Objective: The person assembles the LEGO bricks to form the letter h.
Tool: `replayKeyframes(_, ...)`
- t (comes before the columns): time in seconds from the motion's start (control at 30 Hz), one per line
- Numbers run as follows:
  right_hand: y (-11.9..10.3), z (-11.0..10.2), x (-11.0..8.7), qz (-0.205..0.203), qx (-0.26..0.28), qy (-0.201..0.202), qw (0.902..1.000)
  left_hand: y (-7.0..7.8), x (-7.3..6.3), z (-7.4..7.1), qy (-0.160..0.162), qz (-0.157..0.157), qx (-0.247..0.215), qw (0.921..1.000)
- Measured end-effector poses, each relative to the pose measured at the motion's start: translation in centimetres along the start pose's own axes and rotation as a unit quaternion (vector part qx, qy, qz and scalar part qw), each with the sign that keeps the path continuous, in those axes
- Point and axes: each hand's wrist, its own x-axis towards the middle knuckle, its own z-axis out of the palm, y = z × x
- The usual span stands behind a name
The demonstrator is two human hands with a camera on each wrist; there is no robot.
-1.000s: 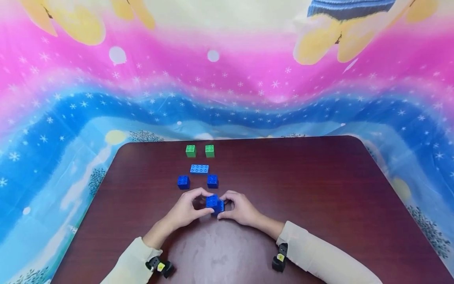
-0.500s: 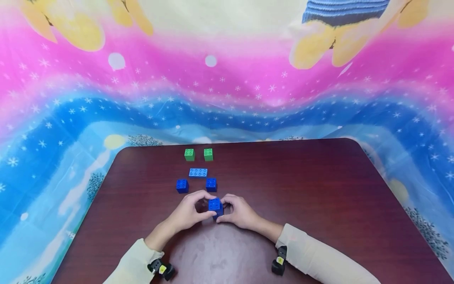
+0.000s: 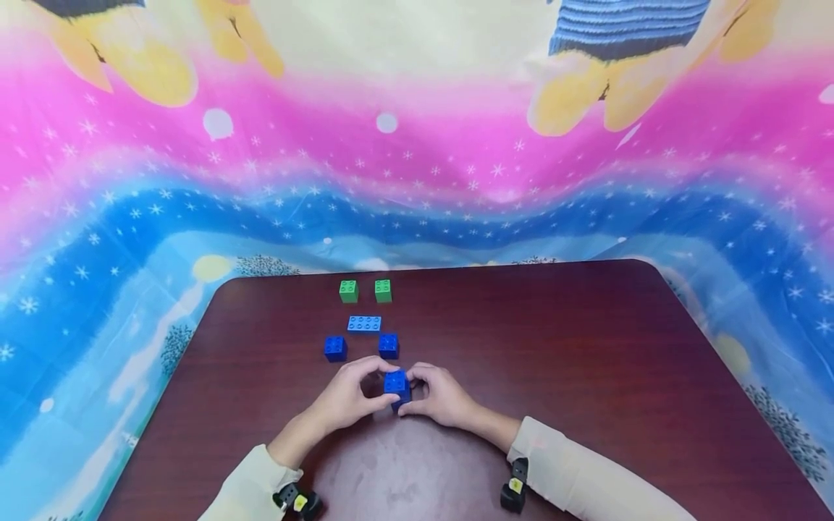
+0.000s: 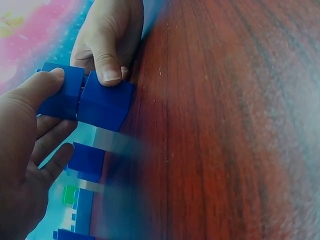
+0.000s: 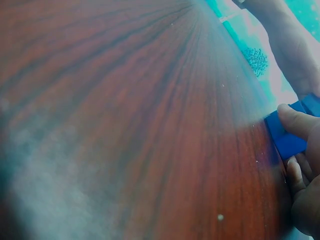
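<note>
Head view showed the upper blue block [image 3: 395, 382], pinched in the left hand [image 3: 345, 394], had shifted squarely over the lower blue block [image 4: 104, 104] the right hand [image 3: 444, 396] gripped, nearside of the light-blue brick [image 3: 364, 323], so their join looked nearly made.

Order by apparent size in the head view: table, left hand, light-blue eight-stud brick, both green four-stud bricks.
Table
Left hand
Light-blue eight-stud brick
Green four-stud bricks: too alike to rank

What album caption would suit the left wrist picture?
Left grip holds the upper blue brick, right grip the lower blue brick; more bricks sit on the reddish-brown table.
</note>
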Motion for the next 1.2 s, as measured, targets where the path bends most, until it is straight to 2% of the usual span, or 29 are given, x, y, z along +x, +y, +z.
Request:
replayKeyframes(0.33,0.0,0.0,-0.1,0.004,0.011,-0.001,0.9999,-0.2,0.2,0.0,-0.010,0.024,0.024,0.9994)
replayKeyframes(0.53,-0.1,0.0,-0.2,0.003,0.015,0.001,0.9999,-0.3,0.4,0.1,-0.016,0.032,0.017,0.9992)
replayKeyframes(0.83,0.2,-0.1,-0.2,0.004,0.015,0.002,0.9999,-0.6,0.4,0.7,0.005,0.059,0.023,0.9979)
replayKeyframes(1.0,0.3,-0.1,-0.1,0.000,0.014,0.009,0.9999,-0.8,0.4,1.0,0.014,0.054,0.023,0.9982)
replayKeyframes(1.2,0.1,0.1,-0.1,-0.002,0.013,0.008,0.9999,-1.0,0.1,1.2,0.010,0.040,0.031,0.9987)
